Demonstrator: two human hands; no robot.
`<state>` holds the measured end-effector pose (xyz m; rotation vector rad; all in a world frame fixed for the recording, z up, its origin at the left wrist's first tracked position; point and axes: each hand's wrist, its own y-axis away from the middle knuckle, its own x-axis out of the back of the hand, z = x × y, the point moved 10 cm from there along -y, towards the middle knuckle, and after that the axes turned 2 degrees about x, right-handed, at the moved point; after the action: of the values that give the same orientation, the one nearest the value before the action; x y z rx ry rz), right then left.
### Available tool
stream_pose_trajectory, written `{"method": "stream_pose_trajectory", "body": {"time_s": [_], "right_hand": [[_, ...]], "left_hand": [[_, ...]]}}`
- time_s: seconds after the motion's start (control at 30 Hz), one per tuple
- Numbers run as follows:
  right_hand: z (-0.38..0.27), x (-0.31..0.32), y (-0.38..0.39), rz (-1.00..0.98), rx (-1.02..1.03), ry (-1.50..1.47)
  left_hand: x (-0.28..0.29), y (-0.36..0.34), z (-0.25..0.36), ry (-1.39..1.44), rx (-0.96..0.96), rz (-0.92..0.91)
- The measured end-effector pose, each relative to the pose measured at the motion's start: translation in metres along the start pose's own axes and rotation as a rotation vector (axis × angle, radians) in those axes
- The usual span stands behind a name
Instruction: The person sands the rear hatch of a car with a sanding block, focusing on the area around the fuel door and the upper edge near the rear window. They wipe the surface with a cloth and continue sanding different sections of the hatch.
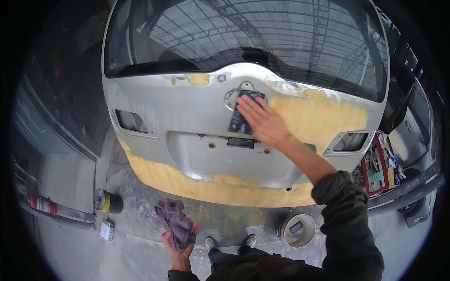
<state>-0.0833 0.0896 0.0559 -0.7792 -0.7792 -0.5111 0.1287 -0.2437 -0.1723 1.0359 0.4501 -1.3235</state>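
A silver vehicle tailgate [154, 100] with yellowish filler patches [323, 114] stands in front of me. My right hand [263, 119] lies on a dark, wet-looking sheet of sandpaper [240, 122], holding it against the panel just above the number plate recess. Its fingers are stretched out and close together; the thumb is hidden. The sheet partly covers a round, shiny emblem mount [246, 86]. Low on the left, away from the panel, my left hand [180, 248] is closed around a crumpled purple cloth [174, 220].
A pale bucket [307, 239] with a dark rectangular block [296, 227] inside stands by my right foot. On the left are a black-and-yellow can [108, 201], a small metal tin [107, 229] and a red cylinder [43, 205]. A red cart [378, 161] of supplies sits at right.
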Motion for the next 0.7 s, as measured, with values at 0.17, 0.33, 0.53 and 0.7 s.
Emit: {"method": "stream_pose_trajectory", "body": {"time_s": [0.17,0.33,0.53,0.7], "right_hand": [[0.027,0.004,0.039,0.041,-0.185,0.035],[-0.001,0.003,-0.023,0.194,-0.345,-0.04],[0.004,-0.007,0.018,0.363,-0.744,-0.076],[-0.01,0.005,0.006,0.308,-0.792,-0.034]], "left_hand": [[0.002,0.001,0.005,-0.008,-0.018,-0.028],[0.0,-0.001,0.01,-0.053,0.037,-0.057],[0.01,-0.045,0.057,-0.134,0.079,-0.112],[0.016,-0.095,0.098,-0.215,0.212,-0.212]]}}
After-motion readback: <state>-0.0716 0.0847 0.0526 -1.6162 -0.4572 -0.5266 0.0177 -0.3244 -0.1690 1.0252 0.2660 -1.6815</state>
